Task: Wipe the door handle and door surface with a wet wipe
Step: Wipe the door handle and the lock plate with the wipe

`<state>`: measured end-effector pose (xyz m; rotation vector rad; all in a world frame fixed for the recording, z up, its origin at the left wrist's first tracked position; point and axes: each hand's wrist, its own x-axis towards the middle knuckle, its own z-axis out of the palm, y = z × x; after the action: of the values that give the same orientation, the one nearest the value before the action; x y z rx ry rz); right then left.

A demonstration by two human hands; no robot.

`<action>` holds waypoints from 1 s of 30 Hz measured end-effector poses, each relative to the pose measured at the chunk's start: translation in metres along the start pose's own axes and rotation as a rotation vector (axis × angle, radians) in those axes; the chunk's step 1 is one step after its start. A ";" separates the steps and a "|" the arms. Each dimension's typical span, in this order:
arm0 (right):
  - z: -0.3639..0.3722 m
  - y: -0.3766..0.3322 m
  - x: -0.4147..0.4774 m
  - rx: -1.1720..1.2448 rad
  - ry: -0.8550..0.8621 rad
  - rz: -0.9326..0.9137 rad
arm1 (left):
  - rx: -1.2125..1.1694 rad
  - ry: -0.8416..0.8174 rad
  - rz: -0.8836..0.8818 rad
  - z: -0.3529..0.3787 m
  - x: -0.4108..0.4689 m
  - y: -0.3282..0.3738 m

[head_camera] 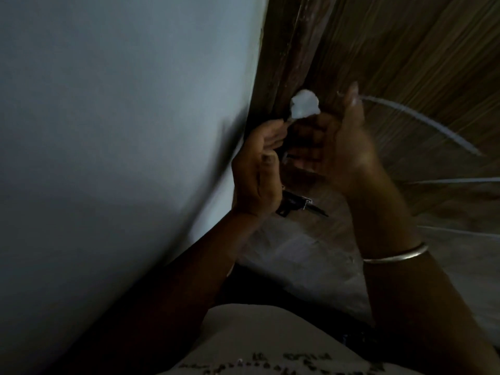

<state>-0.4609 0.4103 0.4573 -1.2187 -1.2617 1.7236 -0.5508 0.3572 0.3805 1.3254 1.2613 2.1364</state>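
pale grey wall (113, 131) fills everything left of the fingers, smooth and bare, its right edge running in a slant from the top down to the left hand. brown wood takes the rest: a dark door frame (290, 50) runs along the wall's edge, and the door (405, 63) spreads up and right of the fingers, its grain streaked by blur. above both hands the door is open and unobstructed; on the wall side there is little room, since the left hand sits close to the frame's edge.

thin pale arcs, blurred, cross the door to the right of the right hand; what they are cannot be told. below the arms lies a light cloth (270, 342) with a dark print.

the right hand (335, 147) is raised with its palm toward the camera, the fingers curled loosely inward and one fingertip pointing up; whether it holds anything cannot be told. a metal bangle (396, 255) circles that wrist.

the left hand (257, 169) is just beside it, its fingers (273, 131) pinched narrow on a tail of the wipe (115, 105). the white wad stands just above those fingertips, over the frame's inner edge, between the two hands.

a dark handle (296, 203) juts out just below the left hand's heel, apart from the wipe.
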 end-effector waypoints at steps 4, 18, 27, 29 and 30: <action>0.006 -0.005 0.004 -0.455 0.212 -0.309 | -0.065 0.107 -0.047 0.004 0.001 0.003; 0.031 0.024 0.010 -0.544 0.496 -0.709 | -0.015 0.148 -0.100 -0.002 0.000 0.003; 0.023 0.027 -0.004 -0.076 0.138 -0.384 | 0.054 0.096 -0.038 0.002 -0.009 -0.001; 0.018 0.026 -0.003 -0.005 0.074 -0.251 | 0.086 0.057 -0.053 0.006 -0.014 0.000; 0.016 0.026 -0.002 0.002 0.049 -0.199 | 0.069 0.042 -0.070 0.008 -0.018 0.000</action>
<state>-0.4752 0.3953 0.4351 -1.0886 -1.3056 1.5423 -0.5345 0.3499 0.3717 1.2504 1.3893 2.0999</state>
